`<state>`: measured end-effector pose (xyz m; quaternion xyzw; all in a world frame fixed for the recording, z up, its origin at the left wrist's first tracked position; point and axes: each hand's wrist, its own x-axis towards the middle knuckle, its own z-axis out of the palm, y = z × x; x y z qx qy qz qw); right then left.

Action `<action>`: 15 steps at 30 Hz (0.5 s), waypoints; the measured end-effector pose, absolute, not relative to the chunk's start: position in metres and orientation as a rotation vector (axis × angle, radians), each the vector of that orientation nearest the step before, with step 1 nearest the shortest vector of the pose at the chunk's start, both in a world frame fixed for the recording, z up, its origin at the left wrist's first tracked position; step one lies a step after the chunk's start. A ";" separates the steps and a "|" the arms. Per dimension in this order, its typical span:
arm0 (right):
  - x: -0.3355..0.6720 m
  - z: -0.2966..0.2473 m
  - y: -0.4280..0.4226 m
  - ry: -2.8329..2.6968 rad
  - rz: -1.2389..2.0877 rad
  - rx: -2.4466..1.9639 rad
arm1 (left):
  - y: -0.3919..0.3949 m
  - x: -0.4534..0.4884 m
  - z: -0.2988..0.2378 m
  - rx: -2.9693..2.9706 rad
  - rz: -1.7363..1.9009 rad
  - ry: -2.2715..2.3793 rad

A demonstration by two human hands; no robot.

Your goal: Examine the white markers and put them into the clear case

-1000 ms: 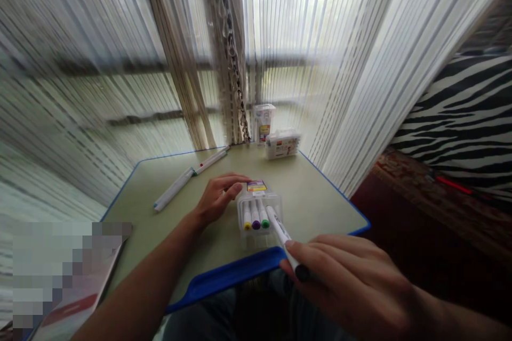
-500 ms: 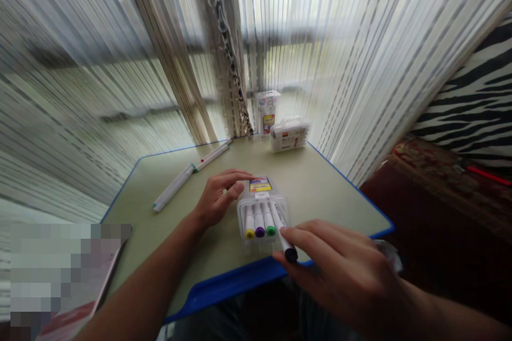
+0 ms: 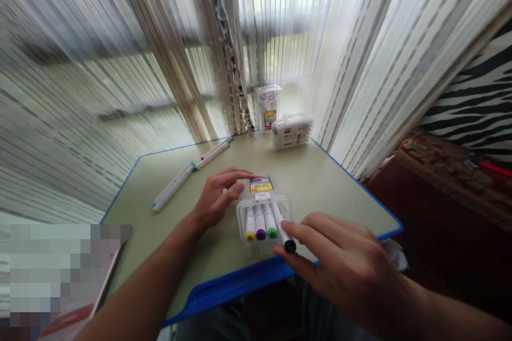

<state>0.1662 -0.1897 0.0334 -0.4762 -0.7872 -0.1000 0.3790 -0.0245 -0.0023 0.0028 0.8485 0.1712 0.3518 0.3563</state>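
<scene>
A clear plastic marker case (image 3: 240,218) lies on the table with its open end toward me. Inside are three white markers: one with a yellow end (image 3: 250,235), one purple (image 3: 261,234), one green (image 3: 272,233). My right hand (image 3: 348,261) pinches a white marker with a black end (image 3: 287,238) between thumb and fingers; its far part is inside the case's right side, its black end sticking out. My left hand (image 3: 220,194) rests at the case's left, fingers over its labelled top (image 3: 261,183) and thumb raised apart.
Several white markers (image 3: 174,186) lie in a line at the left. At the back corner stand an upright clear case (image 3: 269,109) and a handled box (image 3: 292,132). A blue rim (image 3: 232,281) edges the table. String curtains (image 3: 320,53) hang behind.
My right hand has pushed the black-ended marker slightly further into the case, so less of it sticks out. The left hand stays in place on the case.
</scene>
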 end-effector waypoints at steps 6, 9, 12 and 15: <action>0.167 0.034 -0.190 -2.021 -0.287 -1.234 | -0.002 -0.023 0.003 2.199 0.907 0.445; 0.167 0.034 -0.191 -2.012 -0.288 -1.235 | -0.002 -0.023 0.002 2.198 0.908 0.447; 0.167 0.032 -0.191 -2.002 -0.268 -1.229 | -0.002 -0.024 0.002 2.203 0.904 0.450; 0.168 0.031 -0.193 -1.995 -0.267 -1.217 | -0.003 -0.024 0.003 2.209 0.904 0.451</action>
